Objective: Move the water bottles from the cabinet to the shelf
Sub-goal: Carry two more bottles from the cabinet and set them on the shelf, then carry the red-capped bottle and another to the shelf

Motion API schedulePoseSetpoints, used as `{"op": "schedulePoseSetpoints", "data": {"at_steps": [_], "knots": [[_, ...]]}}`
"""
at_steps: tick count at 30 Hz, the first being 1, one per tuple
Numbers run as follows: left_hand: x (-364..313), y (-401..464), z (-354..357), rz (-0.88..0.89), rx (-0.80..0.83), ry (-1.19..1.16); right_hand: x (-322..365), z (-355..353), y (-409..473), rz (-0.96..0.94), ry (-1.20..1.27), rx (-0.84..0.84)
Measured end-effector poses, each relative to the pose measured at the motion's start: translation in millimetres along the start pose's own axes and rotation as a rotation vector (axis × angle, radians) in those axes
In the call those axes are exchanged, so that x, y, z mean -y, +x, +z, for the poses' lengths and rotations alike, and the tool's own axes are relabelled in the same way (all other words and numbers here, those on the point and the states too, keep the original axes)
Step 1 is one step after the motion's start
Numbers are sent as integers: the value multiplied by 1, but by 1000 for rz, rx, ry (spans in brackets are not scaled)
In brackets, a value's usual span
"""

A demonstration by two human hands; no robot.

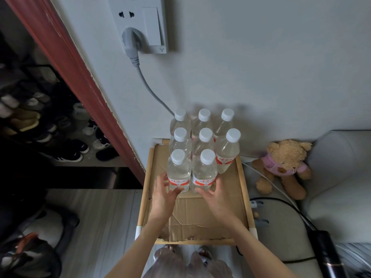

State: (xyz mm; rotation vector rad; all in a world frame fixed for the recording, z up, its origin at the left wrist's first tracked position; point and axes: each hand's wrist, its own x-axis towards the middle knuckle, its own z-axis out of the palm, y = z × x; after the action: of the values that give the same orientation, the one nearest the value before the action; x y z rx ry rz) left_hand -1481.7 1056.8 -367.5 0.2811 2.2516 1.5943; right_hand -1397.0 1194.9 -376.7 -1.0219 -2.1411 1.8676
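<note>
— On the shelf (240,178), where do the front two water bottles (178,171) stand?
— Upright, side by side; left hand (163,194) and right hand (215,194) each cup one, fingers (176,190) loosely spread, touching, not clamped.

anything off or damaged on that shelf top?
Yes: the cardboard liner on the shelf is torn and ragged along its near edge, with a crack across it. The eight water bottles stand upright and capped; the left hand and right hand touch the front two.
</note>
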Motion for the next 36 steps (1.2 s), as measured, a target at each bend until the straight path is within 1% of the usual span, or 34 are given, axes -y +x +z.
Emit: {"op": "schedulePoseSetpoints", "data": {"at_steps": [9,14,16,18,21,23,25,27,29,32,34,36], "knots": [[-1,-2,3,3,-1,38,5,9,-5,-25,15,-80],[-1,-3,2,16,34,23,7,10,-7,-24,3,-98],[-1,-3,0,9,71,25,7,7,-8,-11,-8,-75],[-2,-4,-2,20,112,83,7,2,-11,-37,-44,-18],[-4,-12,-8,78,128,256,-2,-9,-17,-80,-145,37],[-2,-27,-12,116,97,356,-14,-17,-23,-55,-330,59],[3,-50,-16,111,41,518,-25,-28,-32,-33,-553,102],[13,-78,-22,98,19,743,-33,-38,-44,-130,-773,202],[20,-110,-31,79,12,886,-31,-44,-56,-312,-940,300],[23,-159,-52,23,-98,999,-13,-34,-75,-518,-992,437],[23,-194,-69,-34,-205,1008,0,-13,-90,-639,-992,533],[25,-234,-86,-110,-308,986,11,13,-109,-776,-986,585]]}}
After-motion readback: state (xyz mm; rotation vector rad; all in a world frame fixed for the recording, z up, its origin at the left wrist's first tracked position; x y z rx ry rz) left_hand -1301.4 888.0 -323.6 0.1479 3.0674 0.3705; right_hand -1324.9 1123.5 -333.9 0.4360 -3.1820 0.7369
